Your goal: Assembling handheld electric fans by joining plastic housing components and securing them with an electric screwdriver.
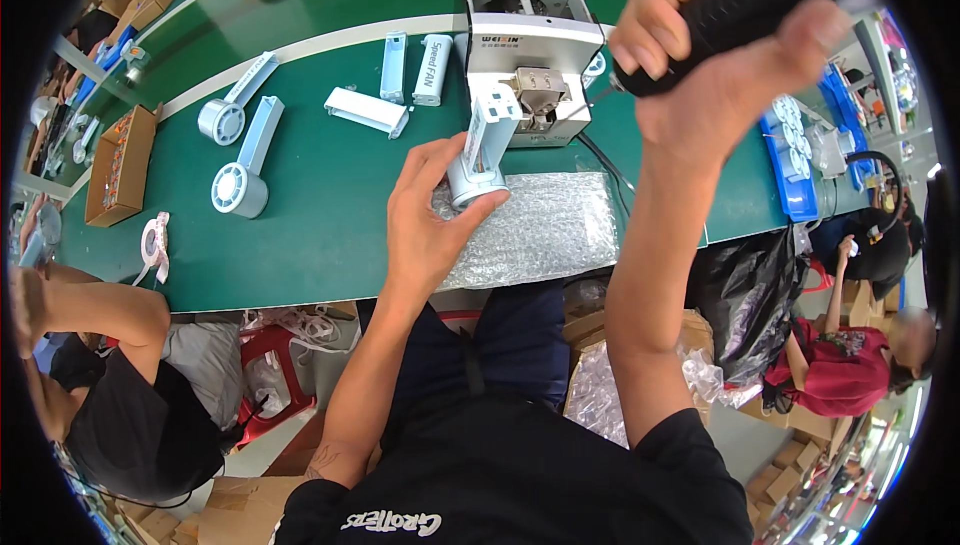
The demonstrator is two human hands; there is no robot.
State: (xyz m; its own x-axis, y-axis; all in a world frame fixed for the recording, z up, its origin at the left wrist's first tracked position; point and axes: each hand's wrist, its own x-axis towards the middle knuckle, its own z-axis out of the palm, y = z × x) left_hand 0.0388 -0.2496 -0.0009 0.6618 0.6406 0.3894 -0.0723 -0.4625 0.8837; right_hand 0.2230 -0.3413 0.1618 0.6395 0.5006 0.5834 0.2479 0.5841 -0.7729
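Observation:
My left hand [425, 220] is closed round the lower end of a light blue handheld-fan housing [482, 145], which stands upright over a sheet of bubble wrap [550, 230]. Raised at the upper right, my right hand [700, 95] grips a black electric screwdriver [740, 15]. Its thin bit points down and left toward the front of a silver screw feeder [535, 40]; whether the tip touches it or carries a screw is too small to tell. Behind my left hand lie pale blue handle shells [365, 111], with two more upright [432, 70] beside the feeder.
Two fan bodies [240, 190] lie on the green table [310, 255] at left, near a cardboard box [122, 165] and a tape roll [154, 245]. A blue tray [795, 180] of round parts stands at right. A black cable [605, 160] runs beside the feeder. People sit on both sides.

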